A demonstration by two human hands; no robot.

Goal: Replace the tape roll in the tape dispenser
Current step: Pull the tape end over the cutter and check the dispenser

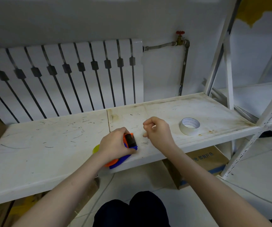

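**A:** Head view. Which step are you on?

**B:** Your left hand is wrapped around the tape dispenser, orange and blue with a dark toothed blade facing up, and pins it at the front edge of the shelf; part of the body overhangs that edge. No roll shows in it, though your hand hides much of it, so this reads as the loading step.

**A:** And your right hand?

**B:** It hovers just right of the dispenser, fingers loosely curled, holding nothing that can be seen.

**A:** Where is the new roll?

**B:** The tape roll lies flat on the shelf toward its right end, apart from both hands. The next move likely calls for your right hand to reach right and lift it.

**A:** Anything in the way?

**B:** Nothing lies between hand and roll. A yellow piece peeks out beside your left wrist; a shelf upright stands behind the right end, a cardboard box below.
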